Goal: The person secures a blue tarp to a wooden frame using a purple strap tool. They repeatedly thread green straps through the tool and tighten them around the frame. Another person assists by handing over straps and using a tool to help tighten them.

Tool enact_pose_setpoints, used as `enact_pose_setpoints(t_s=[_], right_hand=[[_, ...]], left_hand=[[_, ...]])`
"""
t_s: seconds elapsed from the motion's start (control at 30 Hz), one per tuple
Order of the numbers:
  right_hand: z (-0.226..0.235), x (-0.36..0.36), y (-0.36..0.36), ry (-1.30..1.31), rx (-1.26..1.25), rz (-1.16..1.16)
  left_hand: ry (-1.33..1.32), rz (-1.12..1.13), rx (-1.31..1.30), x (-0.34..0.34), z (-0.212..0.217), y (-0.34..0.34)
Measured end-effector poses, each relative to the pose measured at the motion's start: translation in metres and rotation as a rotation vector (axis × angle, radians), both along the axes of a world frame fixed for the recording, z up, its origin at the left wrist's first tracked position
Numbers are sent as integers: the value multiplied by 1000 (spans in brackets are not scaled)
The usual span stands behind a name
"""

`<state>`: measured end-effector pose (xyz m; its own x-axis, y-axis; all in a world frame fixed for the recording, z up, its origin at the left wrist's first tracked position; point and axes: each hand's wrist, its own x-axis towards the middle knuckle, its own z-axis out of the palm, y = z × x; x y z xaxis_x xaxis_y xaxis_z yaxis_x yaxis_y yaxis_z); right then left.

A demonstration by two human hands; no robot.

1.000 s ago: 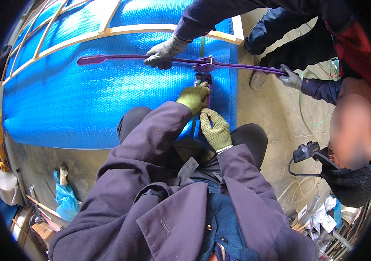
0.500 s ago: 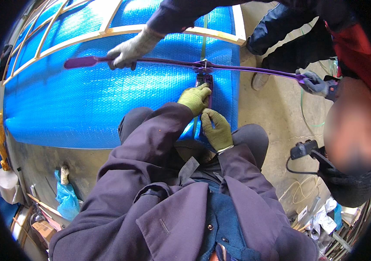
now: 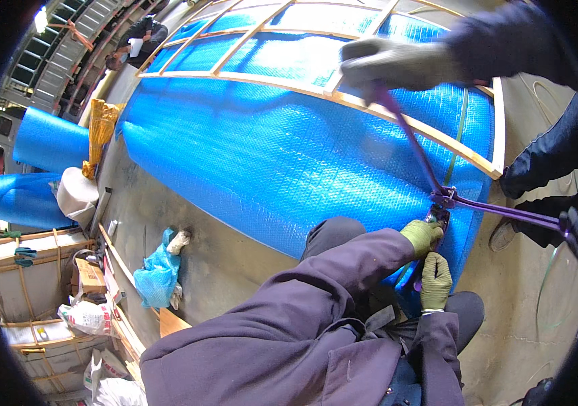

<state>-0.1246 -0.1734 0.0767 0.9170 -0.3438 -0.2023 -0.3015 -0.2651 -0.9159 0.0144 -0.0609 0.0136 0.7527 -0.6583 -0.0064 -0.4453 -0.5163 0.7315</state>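
Observation:
My left hand [image 3: 421,237], in a green knit glove, is closed on a dark and purple strapping tensioner [image 3: 438,215] at the end of the blue bubble-wrapped bundle [image 3: 289,155]. Just below it my right hand [image 3: 436,279], gloved alike, has its fingers closed near the tool's lower end; what they hold is hidden. A long-handled purple strap sealer [image 3: 446,197] meets the tensioner at its jaws. Another person's grey-gloved hands [image 3: 397,64] grip its two handles, which are spread apart. A green strap [image 3: 459,132] runs over the bundle.
A wooden lattice frame [image 3: 262,84] lies on the bundle. The other person's legs [image 3: 553,159] stand at the right. Blue wrap rolls [image 3: 52,139], crates [image 3: 25,277] and a blue plastic bag [image 3: 157,271] are at the left. Someone else bends at the far left.
The view has swung left, so the bundle and hands appear farther right. The other person's one handle has swung up and away, opening the sealer. My hands stay at the tensioner.

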Motion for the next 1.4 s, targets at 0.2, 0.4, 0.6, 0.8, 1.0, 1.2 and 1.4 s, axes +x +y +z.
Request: enact_pose_setpoints(t_s=[0.2, 0.4, 0.6, 0.8, 1.0, 1.2, 1.4], right_hand=[[-11, 5, -1, -184, -16, 16], [-23, 2, -11, -104, 67, -81], [-39, 14, -11, 115, 55, -196], [-22, 25, -13, 368, 274, -8], [-18, 43, -5, 484, 227, 47], [-78, 28, -23, 402, -106, 144], [-172, 50, -57, 229, -720, 552]], left_hand=[[275, 24, 183, 10, -3, -3], [3, -32, 81, 1, -7, 5], [-107, -54, 196, -3, 6, 9], [-122, -131, 299, 3, 7, 17], [18, -175, 360, 12, 27, 18], [73, -142, 359, 12, 34, 16], [64, -95, 291, 21, 29, 16]])
